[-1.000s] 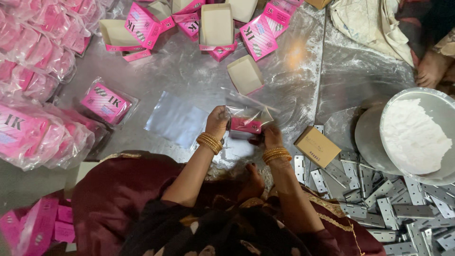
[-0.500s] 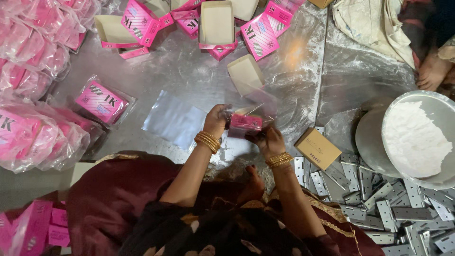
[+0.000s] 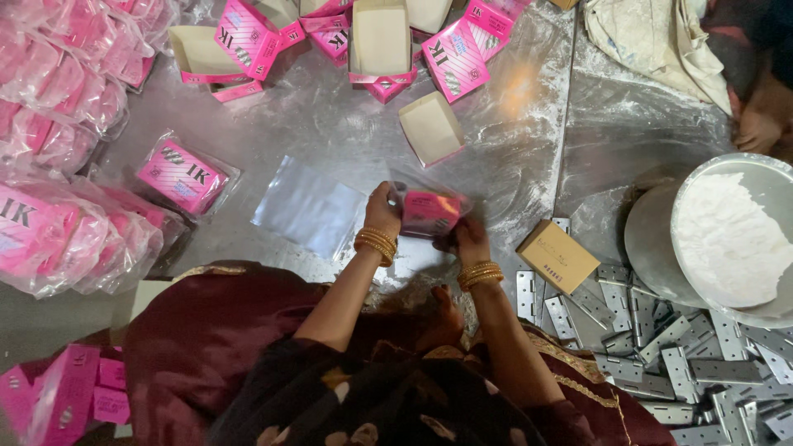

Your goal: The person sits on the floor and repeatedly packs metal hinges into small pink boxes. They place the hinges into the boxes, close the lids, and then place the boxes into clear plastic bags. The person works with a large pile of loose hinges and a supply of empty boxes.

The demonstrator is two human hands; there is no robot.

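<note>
Both my hands hold a small pink box (image 3: 429,212) that sits inside a clear plastic bag, a little above the floor in front of my knees. My left hand (image 3: 382,206) grips the bag's left end. My right hand (image 3: 468,238) grips its right lower side, blurred by motion. Gold bangles ring both wrists. A flat clear plastic bag (image 3: 307,206) lies on the floor just left of my left hand.
Bagged pink boxes (image 3: 58,227) pile at the left, one bagged box (image 3: 182,176) lies apart. Open pink boxes (image 3: 380,41) spread at the top. A tan box (image 3: 557,256), several metal hinges (image 3: 652,347), a metal bowl of white powder (image 3: 731,239) sit right. Another person's hand (image 3: 756,128) is top right.
The bagged pink box has risen slightly and turned in my hands. My right hand moved from above the box to its lower right side.
</note>
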